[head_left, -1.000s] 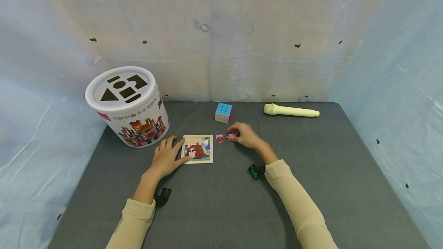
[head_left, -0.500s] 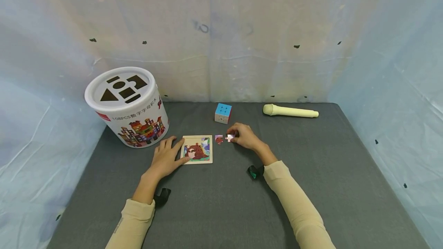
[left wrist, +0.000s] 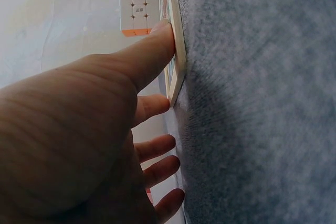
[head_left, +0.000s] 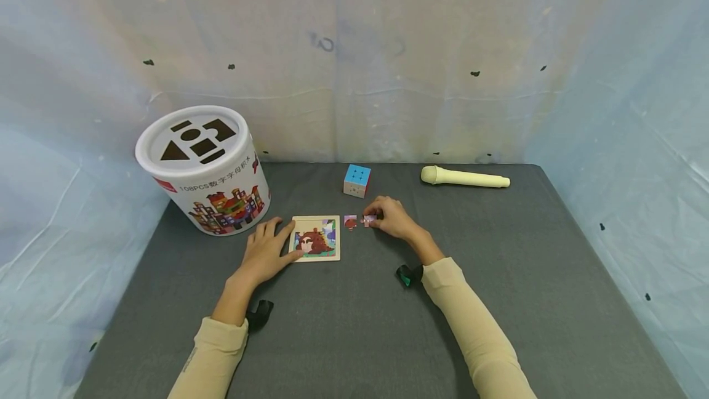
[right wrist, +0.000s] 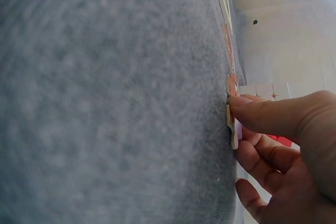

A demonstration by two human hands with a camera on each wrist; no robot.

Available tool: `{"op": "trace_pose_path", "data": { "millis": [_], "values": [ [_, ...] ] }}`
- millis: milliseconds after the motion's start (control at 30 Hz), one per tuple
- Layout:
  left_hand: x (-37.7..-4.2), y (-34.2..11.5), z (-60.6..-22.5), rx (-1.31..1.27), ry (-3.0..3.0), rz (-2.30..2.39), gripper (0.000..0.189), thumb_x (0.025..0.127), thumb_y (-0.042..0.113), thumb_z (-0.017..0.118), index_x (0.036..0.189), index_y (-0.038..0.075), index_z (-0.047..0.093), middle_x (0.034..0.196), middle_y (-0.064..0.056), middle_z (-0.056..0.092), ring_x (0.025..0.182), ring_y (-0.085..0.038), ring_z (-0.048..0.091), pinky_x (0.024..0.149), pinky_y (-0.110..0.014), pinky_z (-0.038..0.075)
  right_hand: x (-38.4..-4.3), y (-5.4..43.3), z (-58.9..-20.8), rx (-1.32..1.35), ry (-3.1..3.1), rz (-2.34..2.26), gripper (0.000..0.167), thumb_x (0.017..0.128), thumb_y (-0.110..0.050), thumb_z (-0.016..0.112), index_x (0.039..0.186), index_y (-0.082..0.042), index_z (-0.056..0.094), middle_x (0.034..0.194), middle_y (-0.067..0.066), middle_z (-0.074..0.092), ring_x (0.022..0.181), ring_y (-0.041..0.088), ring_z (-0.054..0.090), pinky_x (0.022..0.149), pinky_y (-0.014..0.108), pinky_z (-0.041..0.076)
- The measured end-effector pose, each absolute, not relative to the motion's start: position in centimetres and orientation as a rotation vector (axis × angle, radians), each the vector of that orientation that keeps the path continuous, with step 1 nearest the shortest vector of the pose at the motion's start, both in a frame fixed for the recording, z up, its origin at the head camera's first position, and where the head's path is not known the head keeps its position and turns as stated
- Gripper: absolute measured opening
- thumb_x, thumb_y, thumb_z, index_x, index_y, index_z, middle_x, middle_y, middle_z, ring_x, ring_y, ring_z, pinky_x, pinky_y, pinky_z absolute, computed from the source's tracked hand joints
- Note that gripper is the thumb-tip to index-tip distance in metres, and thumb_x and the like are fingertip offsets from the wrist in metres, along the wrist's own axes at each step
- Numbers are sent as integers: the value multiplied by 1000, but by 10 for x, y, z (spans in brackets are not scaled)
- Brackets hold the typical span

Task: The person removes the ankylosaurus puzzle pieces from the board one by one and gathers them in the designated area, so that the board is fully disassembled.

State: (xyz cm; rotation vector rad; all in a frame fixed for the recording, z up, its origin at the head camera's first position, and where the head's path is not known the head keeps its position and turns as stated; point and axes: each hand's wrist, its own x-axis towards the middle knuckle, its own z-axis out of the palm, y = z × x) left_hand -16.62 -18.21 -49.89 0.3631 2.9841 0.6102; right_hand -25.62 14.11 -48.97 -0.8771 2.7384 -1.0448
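Right fingers [right wrist: 257,164] pinch piece [head_left: 368,220] right at worktop [head_left: 332,337] level, seemingly for control; second piece [head_left: 350,222] lies between it and puzzle [head_left: 307,220]. Left fingers [left wrist: 158,149] straight, spread, thumb on puzzle's rim, likely to steady it.

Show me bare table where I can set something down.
Bare cloth lies between the left sleeve and right sleeve, and between the right sleeve and yellow microphone. Crowded: around puzzle board, loose pieces, cube, left hand and right hand.

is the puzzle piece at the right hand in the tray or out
Out: the right hand pinches the puzzle piece right of the wooden tray, another loose piece between.
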Motion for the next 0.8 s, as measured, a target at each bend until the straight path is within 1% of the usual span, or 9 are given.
{"op": "trace_pose_path", "data": {
  "millis": [200, 400, 567, 800],
  "values": [
    [-168, -183, -500, 363, 2967, 612, 78, 93, 47, 67, 155, 10, 38, 153, -27, 27, 139, -48, 23, 108, -69, 19, -258, 141, -492, -894, 2742, -1039, 21, 86, -3, 77, 107, -2, 76, 106, 12, 68, 97, 28, 58, 94, 54, 35],
    [-169, -184, -499, 360, 2960, 598, 78, 94, 48, 66, 155, 10, 37, 154, -27, 27, 139, -48, 23, 108, -70, 18, -258, 141, -492, -889, 2749, -1043, 21, 85, -3, 78, 106, -3, 76, 103, 10, 68, 95, 27, 58, 92, 52, 36],
    [-167, -184, -500, 374, 2979, 609, 77, 93, 46, 68, 155, 9, 38, 153, -27, 28, 138, -48, 23, 107, -70, 20, -259, 141, -492, -883, 2762, -1009, 20, 85, -5, 78, 105, -3, 75, 99, 9, 67, 92, 26, 57, 89, 51, 37],
    [-165, -183, -499, 389, 2996, 635, 77, 92, 44, 70, 154, 9, 39, 153, -27, 29, 138, -48, 24, 106, -69, 21, -260, 142, -491, -864, 2770, -974, 19, 85, -7, 79, 104, -5, 76, 101, 8, 67, 91, 25, 56, 89, 49, 38]
  ]
}}
